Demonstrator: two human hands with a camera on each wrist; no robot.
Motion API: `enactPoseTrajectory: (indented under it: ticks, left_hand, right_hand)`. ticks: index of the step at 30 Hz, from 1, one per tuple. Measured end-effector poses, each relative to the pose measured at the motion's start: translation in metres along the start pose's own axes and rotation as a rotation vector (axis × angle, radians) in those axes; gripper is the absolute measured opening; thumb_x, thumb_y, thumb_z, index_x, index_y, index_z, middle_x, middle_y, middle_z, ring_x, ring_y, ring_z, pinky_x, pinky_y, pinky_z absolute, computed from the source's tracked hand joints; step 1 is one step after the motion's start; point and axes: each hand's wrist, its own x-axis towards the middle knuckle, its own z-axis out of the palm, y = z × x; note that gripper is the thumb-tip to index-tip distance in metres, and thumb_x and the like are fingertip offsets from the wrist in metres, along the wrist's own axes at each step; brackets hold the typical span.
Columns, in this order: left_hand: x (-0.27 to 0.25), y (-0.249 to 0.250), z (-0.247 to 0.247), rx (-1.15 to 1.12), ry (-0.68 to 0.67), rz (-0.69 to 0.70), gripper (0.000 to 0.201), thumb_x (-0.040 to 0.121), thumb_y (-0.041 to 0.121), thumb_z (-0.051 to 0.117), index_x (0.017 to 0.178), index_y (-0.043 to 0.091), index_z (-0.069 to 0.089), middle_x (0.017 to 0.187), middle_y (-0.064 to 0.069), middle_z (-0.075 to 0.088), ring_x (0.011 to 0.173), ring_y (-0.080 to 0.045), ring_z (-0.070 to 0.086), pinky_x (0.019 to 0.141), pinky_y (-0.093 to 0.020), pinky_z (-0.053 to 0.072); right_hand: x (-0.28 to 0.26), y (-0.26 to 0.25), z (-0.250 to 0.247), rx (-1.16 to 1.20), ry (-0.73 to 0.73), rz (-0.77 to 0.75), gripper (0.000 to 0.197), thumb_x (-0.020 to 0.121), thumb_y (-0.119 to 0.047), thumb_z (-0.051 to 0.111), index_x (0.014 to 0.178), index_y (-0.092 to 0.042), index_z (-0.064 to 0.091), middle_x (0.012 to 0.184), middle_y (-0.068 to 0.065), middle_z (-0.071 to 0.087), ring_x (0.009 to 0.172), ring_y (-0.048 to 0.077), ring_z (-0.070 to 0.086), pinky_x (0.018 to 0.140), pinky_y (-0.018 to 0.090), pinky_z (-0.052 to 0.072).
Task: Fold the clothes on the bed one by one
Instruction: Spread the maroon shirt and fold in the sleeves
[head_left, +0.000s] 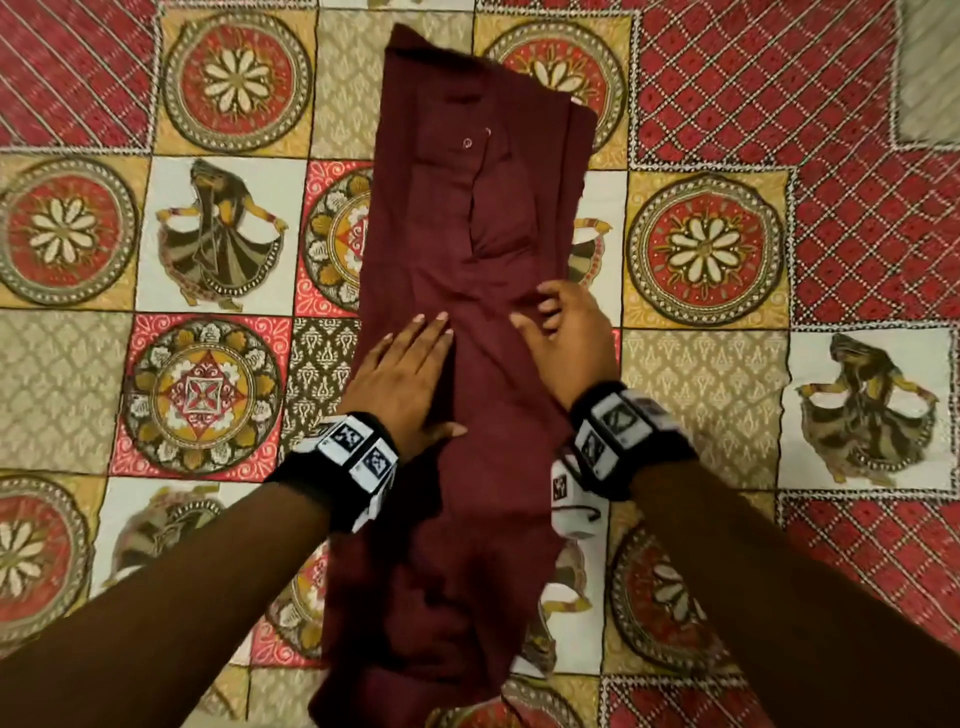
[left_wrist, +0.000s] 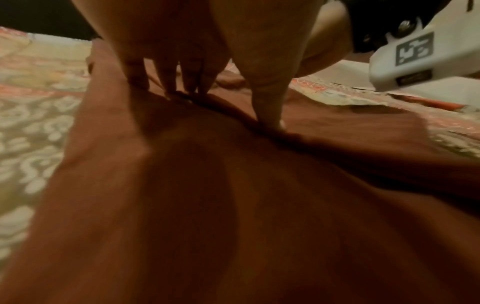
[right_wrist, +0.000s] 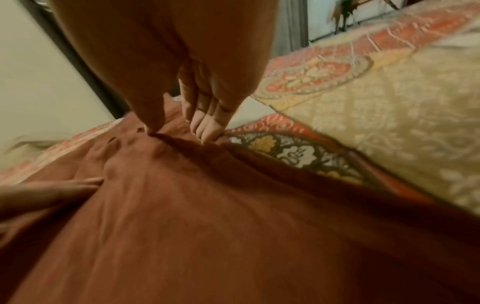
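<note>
One maroon garment (head_left: 467, 332), the only piece of clothing in view, lies in a long narrow strip down the middle of the patterned bed (head_left: 727, 364). The left hand (head_left: 405, 379) presses flat on its middle with fingers straight, while the right hand (head_left: 566, 338) just beside it pinches a ridge of cloth. It looks soft, light and limp, likely to slump, so it is best gripped at its near end.

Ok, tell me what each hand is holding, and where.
Right hand pinches a fold of the maroon shirt near its middle; left hand presses flat on it, gripping nothing.
</note>
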Motion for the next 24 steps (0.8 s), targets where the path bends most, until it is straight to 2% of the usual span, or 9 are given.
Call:
enactPoseTrajectory:
  ticks: [2,5,9,12,14,16,18,21,24]
  left_hand:
    - [0.008,-0.012,0.003,0.006,0.001,0.018,0.125,0.068,0.080,0.064,0.159,0.014,0.009,0.167,0.002,0.000,0.154,-0.018,0.003,0.124,-0.041,0.011]
    - [0.012,-0.018,0.006,-0.002,0.001,0.007,0.137,0.060,0.085,0.065,0.159,0.014,0.000,0.167,0.001,-0.010,0.154,-0.020,-0.006,0.125,-0.040,0.006]
    - [0.018,-0.017,0.003,0.003,-0.022,-0.002,0.147,0.055,0.089,0.064,0.158,0.014,-0.009,0.164,0.000,-0.022,0.151,-0.021,-0.019,0.125,-0.041,0.001]
    - [0.020,-0.019,-0.001,0.011,-0.068,-0.019,0.151,0.052,0.093,0.060,0.157,0.014,-0.013,0.162,0.001,-0.029,0.150,-0.022,-0.023,0.124,-0.041,0.000]
    - [0.019,-0.018,-0.003,0.005,-0.068,-0.032,0.148,0.053,0.096,0.054,0.157,0.014,-0.012,0.163,0.000,-0.027,0.151,-0.022,-0.022,0.124,-0.042,0.001]
    - [0.017,-0.014,-0.007,-0.015,0.028,-0.007,0.129,0.068,0.093,0.042,0.159,0.012,-0.002,0.165,-0.003,-0.018,0.152,-0.023,-0.016,0.125,-0.044,0.004]
    - [0.015,-0.010,-0.005,-0.067,0.150,0.108,0.095,0.089,0.072,0.036,0.159,0.012,0.013,0.167,-0.004,-0.002,0.154,-0.022,-0.004,0.124,-0.044,0.010]
    - [0.020,-0.018,0.007,-0.009,0.146,0.249,0.080,0.096,0.051,0.050,0.158,0.013,0.018,0.167,-0.002,0.008,0.154,-0.020,0.008,0.123,-0.043,0.016]
    - [0.044,-0.044,-0.004,0.090,0.028,0.192,0.116,0.078,0.084,0.046,0.158,0.017,-0.004,0.165,0.003,-0.010,0.154,-0.017,-0.001,0.123,-0.044,0.007]
  right_hand:
    - [0.020,-0.003,0.002,0.029,0.025,0.113,0.044,0.085,-0.037,0.079,0.116,-0.010,0.063,0.090,0.002,0.062,0.089,0.024,0.063,0.084,0.035,0.050]
    - [0.030,-0.003,0.004,0.010,0.024,0.113,0.036,0.083,-0.041,0.080,0.101,-0.012,0.069,0.092,0.004,0.064,0.081,0.014,0.057,0.074,0.020,0.039]
    - [0.033,-0.002,0.001,0.141,0.073,0.148,0.025,0.084,-0.041,0.080,0.085,-0.019,0.067,0.075,0.000,0.066,0.065,0.009,0.056,0.070,0.025,0.047]
    - [0.044,-0.001,-0.003,0.062,0.072,0.194,0.025,0.085,-0.041,0.078,0.085,-0.019,0.066,0.068,-0.004,0.061,0.066,0.011,0.057,0.070,0.028,0.048]
    - [0.041,-0.008,-0.008,-0.090,0.153,0.072,0.017,0.091,-0.034,0.070,0.090,-0.018,0.066,0.078,-0.003,0.058,0.076,0.017,0.057,0.077,0.036,0.050]
    - [0.020,-0.026,-0.009,-0.204,0.203,-0.263,0.012,0.095,-0.021,0.061,0.098,-0.011,0.067,0.091,0.007,0.061,0.086,0.027,0.057,0.080,0.042,0.048]
    - [-0.016,-0.034,0.005,-0.333,0.051,-0.578,0.024,0.091,-0.012,0.053,0.109,-0.006,0.069,0.101,0.014,0.067,0.092,0.034,0.060,0.083,0.045,0.049]
    - [-0.054,0.002,0.033,-0.439,-0.100,-0.540,0.046,0.093,-0.011,0.054,0.138,-0.001,0.057,0.139,0.016,0.059,0.130,0.029,0.054,0.112,0.037,0.039]
    - [-0.072,0.035,0.035,-0.624,-0.182,-0.397,0.068,0.103,-0.040,0.049,0.157,-0.004,0.029,0.166,0.011,0.023,0.155,0.024,0.019,0.126,0.040,0.017]
